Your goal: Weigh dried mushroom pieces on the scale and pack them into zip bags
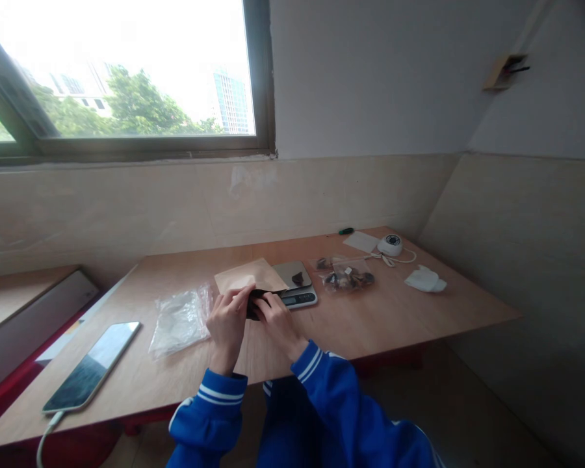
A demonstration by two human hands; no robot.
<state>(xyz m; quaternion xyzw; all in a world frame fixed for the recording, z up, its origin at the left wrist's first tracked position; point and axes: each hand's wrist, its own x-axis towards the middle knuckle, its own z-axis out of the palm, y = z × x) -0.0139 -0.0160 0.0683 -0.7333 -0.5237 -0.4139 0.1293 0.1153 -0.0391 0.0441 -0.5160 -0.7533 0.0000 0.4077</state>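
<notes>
A brown kraft paper bag (250, 275) lies tilted with its dark mouth toward me, partly over a kitchen scale (299, 299). My left hand (228, 320) is closed on the bag's near left edge. Bent fingers of my right hand (279, 317) reach into the dark area at the mouth; their tips are hidden, so what they pinch cannot be made out. On the scale's metal plate rests a small dark piece (298, 279). Right of the scale are clear zip bags (349, 275) with dark pieces inside.
Clear empty plastic bags (181, 320) lie left of my hands, a phone (93, 367) with a cable farther left. Toward the back right are a white dome camera (390, 244), a white paper sheet (361, 242), a green-handled screwdriver (346, 231) and a crumpled tissue (426, 279).
</notes>
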